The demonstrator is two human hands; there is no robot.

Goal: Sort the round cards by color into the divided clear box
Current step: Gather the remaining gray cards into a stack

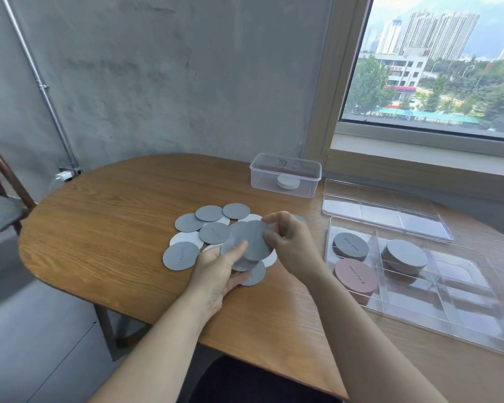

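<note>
Gathering grey cards is the step in hand.

- Chair (0, 181): dark frame, far left edge, partly out of view.
- Surface (99, 242): wooden, rounded end.
- Loose cards (186, 223): grey and white discs, overlapping in a flat spread left of centre; several carry handwriting too small to read.
- Left hand (216, 271): fingers curled under, thumb laid on top, holding a fanned bunch above the spread.
- Held grey cards (252, 242): several discs, all grey on the faces that show, gripped by both hands.
- Right hand (293, 245): thumb and fingertips pinching the right edge of the uppermost held disc; nothing else in it.
- Small clear tub (285, 170): far side, with a low white stack (287, 181) inside.
- Lid (387, 216): clear, lying flat between the tub and the box.
- Divided clear box (463, 309): right of the hands, open. The far-left compartment has a grey stack (351, 245), the one nearer the person a pink stack (355, 276), and the next column a taller grey stack (405, 255). Whether the two greys match cannot be told. The remaining compartments look unfilled.

Judgement: sorting is well under way, with grey and white cards left. The next move calls for squaring the bunch, carrying it right and setting it on the matching grey stack.
</note>
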